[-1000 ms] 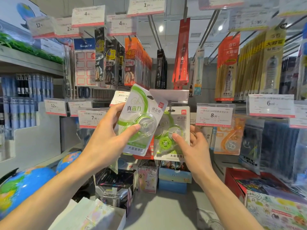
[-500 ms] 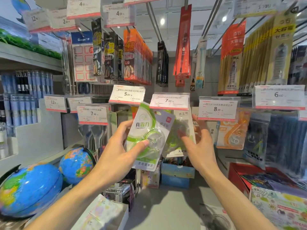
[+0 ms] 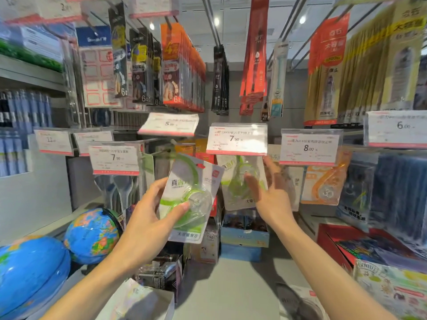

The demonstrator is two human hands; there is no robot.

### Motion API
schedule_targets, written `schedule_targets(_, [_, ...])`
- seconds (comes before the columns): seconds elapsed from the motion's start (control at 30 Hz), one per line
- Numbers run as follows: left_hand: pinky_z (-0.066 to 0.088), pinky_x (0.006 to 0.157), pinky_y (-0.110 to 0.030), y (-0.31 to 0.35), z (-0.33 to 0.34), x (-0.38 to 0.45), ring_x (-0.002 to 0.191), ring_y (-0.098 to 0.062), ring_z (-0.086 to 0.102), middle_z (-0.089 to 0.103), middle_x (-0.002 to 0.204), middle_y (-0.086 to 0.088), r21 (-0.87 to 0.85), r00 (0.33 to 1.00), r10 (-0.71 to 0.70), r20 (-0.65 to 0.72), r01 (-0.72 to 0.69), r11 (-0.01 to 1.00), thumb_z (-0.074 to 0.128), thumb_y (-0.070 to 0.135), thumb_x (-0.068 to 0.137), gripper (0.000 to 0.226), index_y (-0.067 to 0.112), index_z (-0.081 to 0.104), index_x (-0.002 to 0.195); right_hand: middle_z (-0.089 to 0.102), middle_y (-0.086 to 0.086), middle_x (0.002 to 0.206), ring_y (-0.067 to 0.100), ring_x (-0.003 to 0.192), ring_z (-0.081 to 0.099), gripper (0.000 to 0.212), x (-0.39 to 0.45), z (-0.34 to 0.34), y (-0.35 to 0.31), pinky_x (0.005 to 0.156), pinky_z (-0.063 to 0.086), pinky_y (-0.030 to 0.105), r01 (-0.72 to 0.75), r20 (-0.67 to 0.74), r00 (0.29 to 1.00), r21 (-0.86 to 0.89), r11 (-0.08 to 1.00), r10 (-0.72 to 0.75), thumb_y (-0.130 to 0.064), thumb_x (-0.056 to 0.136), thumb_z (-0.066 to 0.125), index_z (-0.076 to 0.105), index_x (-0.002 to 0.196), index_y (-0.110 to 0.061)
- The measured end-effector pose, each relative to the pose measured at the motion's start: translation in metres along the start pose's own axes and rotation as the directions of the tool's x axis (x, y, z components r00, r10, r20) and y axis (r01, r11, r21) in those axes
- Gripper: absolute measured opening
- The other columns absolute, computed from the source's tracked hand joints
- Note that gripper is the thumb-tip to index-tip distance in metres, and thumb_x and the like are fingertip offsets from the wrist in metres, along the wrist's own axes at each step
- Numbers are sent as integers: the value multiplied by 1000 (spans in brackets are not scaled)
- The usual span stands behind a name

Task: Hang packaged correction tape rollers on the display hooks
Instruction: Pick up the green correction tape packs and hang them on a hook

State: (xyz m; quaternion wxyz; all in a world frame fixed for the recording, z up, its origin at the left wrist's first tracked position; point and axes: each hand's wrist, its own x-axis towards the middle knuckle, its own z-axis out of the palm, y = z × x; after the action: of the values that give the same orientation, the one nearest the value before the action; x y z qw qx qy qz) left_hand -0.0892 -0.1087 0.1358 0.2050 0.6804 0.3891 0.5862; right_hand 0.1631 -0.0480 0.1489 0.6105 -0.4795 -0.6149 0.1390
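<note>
We grip one green tape pack (image 3: pixel 190 199) in our left hand (image 3: pixel 147 224), tilted below the price tags, while our right hand (image 3: pixel 272 195), fingers spread, touches another pack (image 3: pixel 238 181) hanging under the 7.90 tag (image 3: pixel 236 139)

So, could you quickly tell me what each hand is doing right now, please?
Left hand: holds a green correction tape pack.
Right hand: open, fingers straight by the hanging pack.

The right hand (image 3: pixel 272 199) has let go of its green pack (image 3: pixel 240 181), which now hangs beneath the 7.90 tag (image 3: pixel 236 139).
</note>
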Motion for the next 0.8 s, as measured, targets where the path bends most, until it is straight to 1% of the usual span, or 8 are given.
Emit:
schedule_targets(0.07, [49,79,-4,-3,-1,3,103,8,69,72,114,28,-16,1000,-12,-10,12,1000,72,12,93,43,38,56,123,43,-1,162,42,123,64,78,2,7,2,78,62,43,-17,35,999,-85,996,20,-76,93,44,11,158,-50])
schedule_targets(0.27, [49,79,-4,-11,-5,1,102,8,68,73,111,28,-46,999,-49,-18,48,998,71,11,93,40,37,57,121,60,5,144,31,116,68,90,6,13,7,98,57,51,-66,20,997,-95,993,68,-90,74,36,22,153,-49])
schedule_targets(0.33, [51,80,-8,-12,-5,-1,102,5,69,73,112,25,-60,998,-66,-16,65,996,71,12,93,40,35,57,122,60,-3,133,26,117,66,93,7,11,6,99,57,46,-114,27,993,-41,993,115,-86,75,44,28,156,-41])
schedule_targets(0.43, [52,80,-8,-10,-3,-4,102,7,69,73,111,27,-68,997,-75,-16,74,995,72,13,93,40,36,57,122,58,-15,112,3,96,63,59,11,10,4,76,47,5,-120,-31,992,29,992,121,-70,80,55,46,133,-45])
schedule_targets(0.57, [53,81,-11,-6,2,-6,102,6,69,73,111,27,-99,995,-99,-16,97,990,71,12,93,40,36,56,121,60,-2,123,23,111,63,83,9,7,5,83,46,28,-197,78,977,-49,979,200,-74,80,49,42,148,-27])
schedule_targets(0.63, [56,84,-17,-5,4,-8,103,3,70,74,112,24,-106,994,-107,-26,103,989,72,13,92,40,37,57,121,67,8,108,25,109,67,56,8,2,9,75,47,19,-235,64,970,25,972,233,-61,90,60,53,130,-22])
schedule_targets(0.7, [56,89,-25,-4,7,-11,106,-1,71,75,114,18,-116,993,-116,-33,111,987,73,14,92,41,36,58,123,69,-6,97,10,94,70,22,6,-7,10,64,50,11,-275,52,961,104,956,271,-32,102,63,64,119,-18])
schedule_targets(0.8, [54,93,-32,-1,11,-15,108,-5,71,75,117,13,-140,992,-124,-26,119,983,73,15,92,41,32,59,127,79,-5,87,9,75,74,12,-2,-21,19,65,64,20,-301,100,952,117,946,291,-22,103,62,73,106,-20])
